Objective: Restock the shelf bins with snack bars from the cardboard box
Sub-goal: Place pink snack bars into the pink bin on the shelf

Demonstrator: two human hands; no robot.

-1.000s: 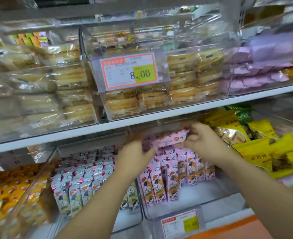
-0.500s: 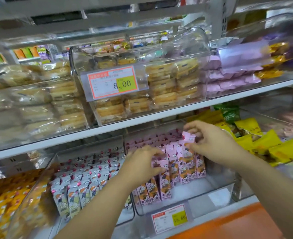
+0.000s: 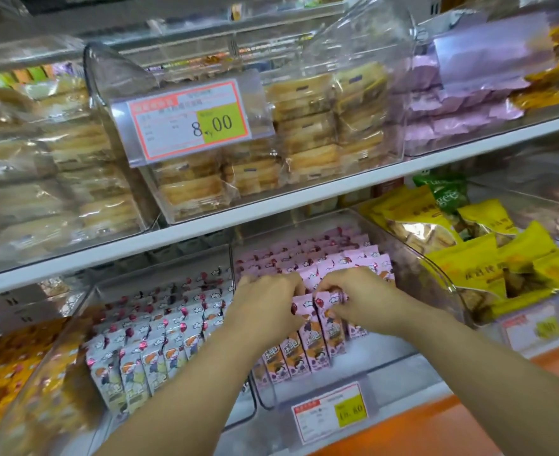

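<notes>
1. A shop shelf fills the view, a white board with clear plastic bins above and below it.
2. The landmark is the middle bin on the lower level, a clear tub with a bare white floor at its front.
3. Inside this bin stand the pink snack bars, upright in tight rows from the back wall to about halfway forward.
4. The left hand reaches into the bin, its fingers curled over the tops of the front-row bars and gripping them.
5. The right hand is just beside it, fingers and thumb pinching the tops of bars in the same front row.
6. On the bin's front wall hangs a small price tag with a yellow patch.
7. Left of the bin, a neighbouring tub holds white snack bars, also upright in rows.
8. Right of the bin lie yellow bags in a loose heap.
9. Above the bin, on the upper level, sit wrapped pastries behind a large price card reading 8.00.
10. Up and to the right of the bin are purple packets.
</notes>
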